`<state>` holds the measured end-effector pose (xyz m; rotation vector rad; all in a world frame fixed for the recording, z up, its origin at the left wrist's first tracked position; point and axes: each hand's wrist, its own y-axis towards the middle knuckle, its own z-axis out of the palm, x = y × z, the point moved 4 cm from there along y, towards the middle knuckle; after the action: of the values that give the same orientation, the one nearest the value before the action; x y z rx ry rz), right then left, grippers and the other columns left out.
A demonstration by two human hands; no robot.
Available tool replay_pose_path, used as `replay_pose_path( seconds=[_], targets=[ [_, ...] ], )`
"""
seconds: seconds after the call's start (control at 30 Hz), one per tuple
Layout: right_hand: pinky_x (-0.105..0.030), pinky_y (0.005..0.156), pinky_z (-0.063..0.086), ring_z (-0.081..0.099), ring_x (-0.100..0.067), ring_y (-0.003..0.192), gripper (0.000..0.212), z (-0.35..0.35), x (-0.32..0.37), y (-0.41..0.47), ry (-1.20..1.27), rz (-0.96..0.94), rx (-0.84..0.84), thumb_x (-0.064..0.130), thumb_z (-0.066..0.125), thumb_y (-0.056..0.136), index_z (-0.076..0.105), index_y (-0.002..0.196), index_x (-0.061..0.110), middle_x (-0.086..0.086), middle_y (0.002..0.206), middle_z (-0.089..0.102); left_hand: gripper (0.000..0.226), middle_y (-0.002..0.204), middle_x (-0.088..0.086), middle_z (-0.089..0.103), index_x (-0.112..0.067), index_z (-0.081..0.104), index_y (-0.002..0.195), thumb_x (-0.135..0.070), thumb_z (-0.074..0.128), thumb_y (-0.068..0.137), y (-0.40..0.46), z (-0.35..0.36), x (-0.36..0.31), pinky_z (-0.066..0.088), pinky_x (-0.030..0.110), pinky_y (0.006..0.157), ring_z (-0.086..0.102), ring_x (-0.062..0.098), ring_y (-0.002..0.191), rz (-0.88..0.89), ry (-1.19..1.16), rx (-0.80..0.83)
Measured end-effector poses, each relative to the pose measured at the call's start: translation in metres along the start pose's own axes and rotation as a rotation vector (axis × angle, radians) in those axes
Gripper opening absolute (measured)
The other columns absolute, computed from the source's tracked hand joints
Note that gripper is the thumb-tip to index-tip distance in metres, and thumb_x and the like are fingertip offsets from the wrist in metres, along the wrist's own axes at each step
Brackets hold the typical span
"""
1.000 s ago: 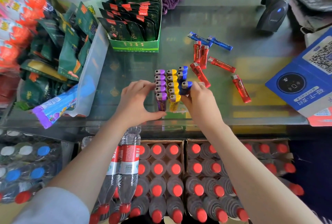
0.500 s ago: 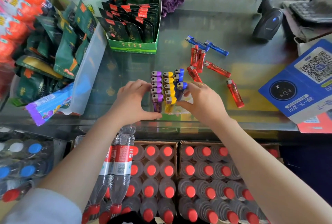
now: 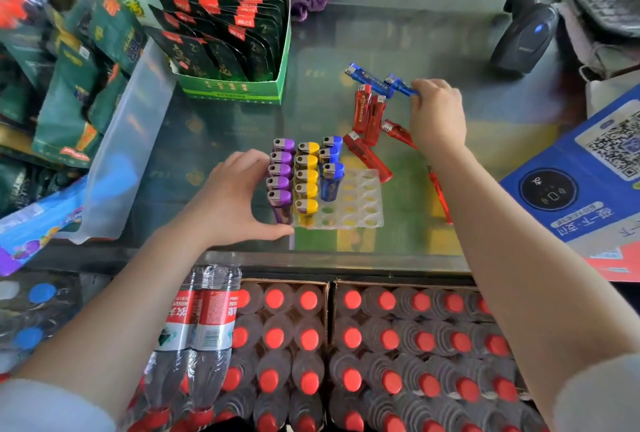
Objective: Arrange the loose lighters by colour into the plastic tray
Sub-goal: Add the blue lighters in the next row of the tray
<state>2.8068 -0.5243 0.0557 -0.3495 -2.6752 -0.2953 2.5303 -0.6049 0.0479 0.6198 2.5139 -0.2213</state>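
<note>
The clear plastic tray (image 3: 360, 204) is seated on the glass counter (image 3: 398, 50) at centre. Three columns are loaded upright in it: five purple lighters (image 3: 281, 173) at the 9 o'clock edge, five yellow lighters (image 3: 306, 177) beside them, and three blue lighters (image 3: 331, 163) next. The sockets toward 3 o'clock are unfilled.

The left hand (image 3: 230, 203) is placed against the tray's 9 o'clock side, the fingers curled along the purple column and the thumb extended under the near corner.

The right hand (image 3: 437, 116) is positioned at 1 o'clock from the tray, the fingertips closed on the end of a loose blue lighter (image 3: 401, 84) lying on the counter. A second loose blue lighter (image 3: 369, 75) lies just beside it at 10 o'clock.

Loose red lighters (image 3: 369, 113) are scattered between the tray and the right hand; one red lighter (image 3: 440, 196) is partly hidden by the right forearm.

A barcode scanner (image 3: 524, 38) stands well apart at 2 o'clock.
</note>
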Motion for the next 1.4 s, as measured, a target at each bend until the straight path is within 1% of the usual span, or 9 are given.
replay_pose_path(
  seconds=[0.1,0.23,0.47,0.57,0.7,0.9,1.13,1.23,1.4],
  targets=[
    [-0.039,0.08,0.044,0.046,-0.036,0.11,0.034,0.008,0.0,0.007,-0.03,0.004,0.014,0.001,0.037,0.09,0.057,0.117,0.008,-0.017,0.122,0.055,0.069,0.1,-0.017,0.041,-0.03,0.05,0.106,-0.064,0.066,0.049,0.003,0.003,0.003,0.04,0.041,0.087,0.04,0.01,0.1,0.008,0.026,0.011],
    [-0.033,0.068,0.038,0.052,-0.036,0.102,0.024,0.01,0.002,0.007,-0.06,0.023,0.045,0.017,0.049,0.09,0.06,0.109,0.01,-0.016,0.118,0.051,0.068,0.103,-0.021,0.039,-0.033,0.049,0.108,-0.065,0.066,0.05,0.005,0.006,0.007,0.038,0.039,0.09,0.039,0.009,0.103,0.016,0.055,0.028],
    [-0.034,0.071,0.038,0.055,-0.037,0.097,0.019,-0.002,0.01,-0.004,-0.079,0.06,0.122,0.019,0.057,0.086,0.059,0.104,0.014,-0.014,0.112,0.057,0.078,0.114,-0.015,0.041,-0.03,0.045,0.117,-0.068,0.059,0.051,0.001,0.005,0.002,0.027,0.032,0.087,0.03,0.005,0.107,-0.013,0.057,0.029],
    [-0.032,0.074,0.043,0.056,-0.027,0.09,0.019,-0.019,0.022,-0.021,0.162,-0.013,-0.004,0.018,0.059,0.084,0.06,0.102,0.012,-0.009,0.107,0.063,0.079,0.12,-0.01,0.043,-0.029,0.045,0.12,-0.069,0.055,0.053,-0.001,0.007,0.002,0.026,0.031,0.087,0.032,0.011,0.112,-0.017,0.094,0.035],
    [-0.009,0.06,0.04,0.052,0.006,0.055,0.016,-0.039,0.041,-0.068,0.539,-0.045,-0.048,0.017,0.068,0.076,0.066,0.092,0.017,0.011,0.075,0.065,0.083,0.122,-0.007,0.043,-0.026,0.045,0.121,-0.071,0.052,0.052,-0.004,0.009,0.002,0.025,0.031,0.088,0.032,0.012,0.112,-0.014,0.093,0.01],
    [-0.039,0.065,0.052,0.058,-0.015,0.06,0.013,-0.017,0.04,-0.13,0.831,0.03,0.118,0.008,0.069,0.078,0.058,0.078,0.015,-0.004,0.067,0.064,0.085,0.123,-0.003,0.045,-0.022,0.046,0.12,-0.071,0.051,0.051,-0.008,0.011,0.002,0.028,0.035,0.092,0.035,0.016,0.115,-0.024,0.064,-0.029],
    [-0.019,0.061,0.047,0.056,-0.005,0.06,0.029,-0.013,0.033,-0.152,0.883,0.037,0.098,0.003,0.069,0.077,0.055,0.072,0.029,0.005,0.067,0.063,0.086,0.124,-0.005,0.044,-0.022,0.044,0.122,-0.071,0.05,0.052,-0.009,0.011,0.003,0.028,0.033,0.093,0.033,0.013,0.116,-0.019,0.059,-0.03],
    [-0.021,0.067,0.049,0.058,-0.003,0.064,0.03,-0.006,0.04,-0.156,0.817,-0.048,0.22,0.004,0.071,0.074,0.059,0.078,0.031,0.006,0.071,0.066,0.085,0.123,-0.005,0.045,-0.022,0.046,0.122,-0.071,0.05,0.053,-0.009,0.01,0.004,0.029,0.035,0.094,0.034,0.014,0.115,-0.013,0.058,-0.044],
    [-0.022,0.061,0.047,0.058,-0.017,0.064,0.014,-0.002,0.053,-0.148,0.541,-0.2,0.218,0.01,0.074,0.072,0.063,0.08,0.005,-0.008,0.074,0.065,0.081,0.12,-0.007,0.045,-0.024,0.049,0.119,-0.07,0.052,0.052,-0.007,0.01,0.007,0.032,0.038,0.094,0.035,0.013,0.113,-0.018,0.018,-0.033]
  ],
)
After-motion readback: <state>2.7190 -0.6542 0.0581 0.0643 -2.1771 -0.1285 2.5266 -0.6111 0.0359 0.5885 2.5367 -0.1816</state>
